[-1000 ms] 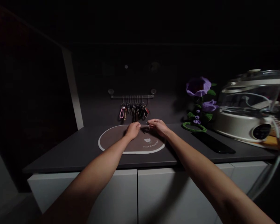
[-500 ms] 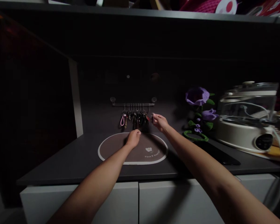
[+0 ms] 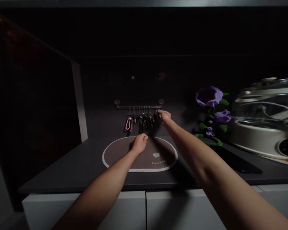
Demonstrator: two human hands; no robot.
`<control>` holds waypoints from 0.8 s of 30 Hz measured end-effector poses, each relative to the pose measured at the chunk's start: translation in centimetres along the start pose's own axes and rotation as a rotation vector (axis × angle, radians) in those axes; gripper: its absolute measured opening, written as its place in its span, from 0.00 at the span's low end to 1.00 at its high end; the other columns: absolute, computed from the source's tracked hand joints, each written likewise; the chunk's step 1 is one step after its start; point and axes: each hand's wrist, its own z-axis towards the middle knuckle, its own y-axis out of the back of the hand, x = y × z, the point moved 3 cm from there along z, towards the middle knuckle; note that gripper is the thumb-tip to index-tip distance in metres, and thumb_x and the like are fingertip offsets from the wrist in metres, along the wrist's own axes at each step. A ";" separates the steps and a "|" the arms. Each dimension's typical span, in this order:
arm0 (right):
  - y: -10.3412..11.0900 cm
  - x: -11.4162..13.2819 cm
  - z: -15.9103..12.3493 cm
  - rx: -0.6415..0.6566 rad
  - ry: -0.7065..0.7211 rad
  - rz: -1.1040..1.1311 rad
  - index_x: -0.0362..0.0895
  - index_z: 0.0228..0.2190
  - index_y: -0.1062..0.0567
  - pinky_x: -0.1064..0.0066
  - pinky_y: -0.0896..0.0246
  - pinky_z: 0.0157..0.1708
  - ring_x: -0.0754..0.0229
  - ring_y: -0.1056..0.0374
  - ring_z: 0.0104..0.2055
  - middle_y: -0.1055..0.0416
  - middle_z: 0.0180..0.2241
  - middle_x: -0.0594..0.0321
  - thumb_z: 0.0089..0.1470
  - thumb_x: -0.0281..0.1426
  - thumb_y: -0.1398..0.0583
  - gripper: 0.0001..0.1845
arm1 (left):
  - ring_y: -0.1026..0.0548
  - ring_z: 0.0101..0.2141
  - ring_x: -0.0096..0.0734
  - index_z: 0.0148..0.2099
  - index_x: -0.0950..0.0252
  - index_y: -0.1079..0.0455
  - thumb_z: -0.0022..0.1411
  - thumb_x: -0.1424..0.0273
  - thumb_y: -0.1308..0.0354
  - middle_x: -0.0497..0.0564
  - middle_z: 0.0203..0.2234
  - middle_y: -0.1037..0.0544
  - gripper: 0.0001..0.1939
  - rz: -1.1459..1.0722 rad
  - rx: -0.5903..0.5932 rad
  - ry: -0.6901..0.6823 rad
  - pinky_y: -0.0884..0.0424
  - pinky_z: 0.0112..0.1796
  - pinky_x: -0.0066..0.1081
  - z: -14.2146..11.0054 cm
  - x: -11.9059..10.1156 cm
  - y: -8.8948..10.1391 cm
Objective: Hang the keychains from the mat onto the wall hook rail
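Observation:
My right hand (image 3: 165, 117) is pinched around a small key ring (image 3: 157, 111), held just below the right end of a clear hook rail (image 3: 139, 107) on the dark wall. What hangs from that ring is mostly behind my fingers. Several bunches of keys (image 3: 144, 119) hang from the rail's hooks, with a pink loop strap (image 3: 128, 123) at the left end. Lower down, my left hand (image 3: 140, 142) is over the brown oval mat (image 3: 121, 155), its fingers curled closed. Whether anything is between those fingers is hidden.
Purple knitted flowers (image 3: 210, 96) with green leaves stand to the right. Beside them are a flat black slab (image 3: 240, 161) and a cream appliance with a clear cover (image 3: 256, 137). A shelf edge (image 3: 144, 3) runs overhead, and white cabinet fronts (image 3: 170, 210) lie below the dark counter (image 3: 69, 163).
My right hand has risen with the key ring toward the rail's right end. My left hand stays over the mat. The camera view has tilted down slightly, so the items on the shelf are out of sight.

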 end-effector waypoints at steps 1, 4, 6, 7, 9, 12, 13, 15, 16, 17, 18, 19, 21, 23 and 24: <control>-0.1 -0.2 0.2 0.001 0.001 -0.003 0.40 0.24 0.30 0.77 0.45 0.14 0.70 0.44 0.14 0.40 0.11 0.71 0.42 0.25 0.40 0.03 | 0.32 0.26 0.25 0.28 0.67 0.33 0.56 0.73 0.53 0.48 0.22 0.28 0.09 0.003 -0.002 -0.001 0.39 0.31 0.26 0.0 0.0 0.0; -0.1 -0.8 0.7 0.006 -0.009 -0.005 0.40 0.27 0.29 0.74 0.41 0.15 0.68 0.43 0.14 0.40 0.11 0.71 0.42 0.27 0.39 0.06 | 0.32 0.26 0.25 0.27 0.67 0.33 0.56 0.73 0.53 0.48 0.22 0.28 0.09 0.011 -0.007 -0.005 0.39 0.31 0.26 0.0 0.0 0.0; -0.1 -1.3 0.9 0.006 -0.011 0.000 0.40 0.28 0.29 0.73 0.41 0.15 0.68 0.43 0.14 0.40 0.11 0.71 0.42 0.27 0.39 0.06 | 0.32 0.27 0.26 0.27 0.67 0.33 0.56 0.74 0.53 0.48 0.22 0.28 0.09 0.010 -0.008 -0.008 0.38 0.31 0.26 0.0 0.0 0.1; 0.0 -1.6 1.0 0.011 -0.010 0.002 0.41 0.28 0.29 0.74 0.41 0.15 0.68 0.42 0.14 0.40 0.11 0.71 0.43 0.27 0.39 0.06 | 0.32 0.27 0.26 0.27 0.67 0.33 0.56 0.74 0.53 0.49 0.22 0.28 0.09 0.008 -0.009 -0.008 0.38 0.32 0.26 0.0 0.0 0.1; 0.1 -2.1 1.1 0.023 -0.006 0.003 0.41 0.27 0.30 0.74 0.41 0.15 0.68 0.42 0.14 0.39 0.12 0.71 0.43 0.27 0.39 0.05 | 0.32 0.27 0.26 0.28 0.67 0.33 0.56 0.74 0.53 0.49 0.22 0.28 0.09 0.005 -0.012 -0.006 0.38 0.32 0.26 0.0 0.0 0.1; 0.2 -2.7 1.1 0.025 0.004 0.006 0.41 0.26 0.31 0.75 0.41 0.16 0.68 0.41 0.15 0.39 0.12 0.70 0.43 0.28 0.39 0.05 | 0.32 0.26 0.26 0.28 0.67 0.33 0.56 0.74 0.53 0.49 0.22 0.28 0.09 -0.006 -0.011 0.005 0.38 0.31 0.26 0.1 0.2 0.0; 0.3 -2.8 1.0 0.019 0.010 0.008 0.41 0.26 0.31 0.75 0.41 0.16 0.68 0.41 0.15 0.39 0.13 0.70 0.43 0.28 0.39 0.05 | 0.32 0.26 0.25 0.28 0.67 0.33 0.56 0.74 0.53 0.49 0.22 0.28 0.09 -0.011 -0.010 0.007 0.39 0.30 0.26 0.1 0.3 0.0; 0.4 -3.0 0.9 0.013 0.019 0.001 0.42 0.24 0.32 0.76 0.44 0.16 0.69 0.41 0.15 0.38 0.13 0.70 0.43 0.28 0.39 0.04 | 0.32 0.26 0.25 0.28 0.67 0.33 0.56 0.73 0.53 0.48 0.22 0.28 0.09 -0.018 -0.010 0.006 0.39 0.30 0.25 0.1 0.4 -0.1; 0.4 -3.1 0.8 0.009 0.023 -0.009 0.42 0.24 0.32 0.76 0.45 0.15 0.69 0.41 0.15 0.38 0.14 0.70 0.43 0.27 0.40 0.04 | 0.32 0.26 0.25 0.28 0.67 0.33 0.56 0.73 0.53 0.48 0.22 0.28 0.09 -0.020 -0.013 0.006 0.39 0.30 0.25 0.1 0.4 -0.1; 0.5 -3.1 0.6 0.005 0.025 -0.022 0.42 0.24 0.32 0.77 0.46 0.15 0.69 0.41 0.15 0.37 0.14 0.70 0.43 0.26 0.40 0.03 | 0.32 0.25 0.25 0.28 0.67 0.33 0.56 0.74 0.53 0.48 0.22 0.28 0.08 -0.022 -0.016 0.007 0.39 0.30 0.25 0.1 0.4 -0.1; 0.5 -3.1 0.4 0.001 0.027 -0.036 0.42 0.23 0.32 0.77 0.48 0.15 0.69 0.42 0.15 0.37 0.14 0.70 0.43 0.26 0.41 0.03 | 0.32 0.25 0.25 0.28 0.67 0.33 0.56 0.74 0.53 0.48 0.22 0.29 0.08 -0.023 -0.018 0.012 0.39 0.30 0.25 0.1 0.4 -0.1; 0.6 -3.1 0.2 -0.002 0.029 -0.049 0.42 0.23 0.32 0.78 0.49 0.14 0.70 0.42 0.15 0.37 0.14 0.70 0.43 0.25 0.42 0.03 | 0.32 0.25 0.25 0.28 0.67 0.33 0.56 0.74 0.53 0.48 0.22 0.29 0.08 -0.024 -0.020 0.019 0.39 0.30 0.25 0.1 0.3 0.0; 0.8 -3.0 -0.4 0.005 0.039 -0.070 0.42 0.21 0.32 0.78 0.49 0.15 0.70 0.42 0.16 0.37 0.14 0.69 0.42 0.23 0.43 0.03 | 0.32 0.26 0.25 0.29 0.67 0.33 0.56 0.74 0.53 0.48 0.22 0.28 0.08 -0.020 -0.026 0.030 0.38 0.30 0.25 0.0 0.2 0.2; 1.2 -3.0 -1.2 0.011 0.050 -0.093 0.42 0.21 0.31 0.78 0.47 0.17 0.69 0.41 0.18 0.35 0.16 0.68 0.40 0.23 0.43 0.03 | 0.32 0.26 0.26 0.29 0.67 0.33 0.56 0.75 0.52 0.49 0.22 0.28 0.08 -0.009 -0.038 0.039 0.38 0.31 0.26 -0.1 0.1 0.4; 1.5 -3.0 -1.6 -0.002 0.051 -0.113 0.42 0.21 0.31 0.79 0.46 0.19 0.69 0.40 0.19 0.34 0.17 0.68 0.39 0.22 0.43 0.04 | 0.32 0.26 0.26 0.28 0.67 0.33 0.56 0.75 0.52 0.49 0.22 0.28 0.08 -0.007 -0.045 0.042 0.38 0.31 0.26 -0.2 0.1 0.6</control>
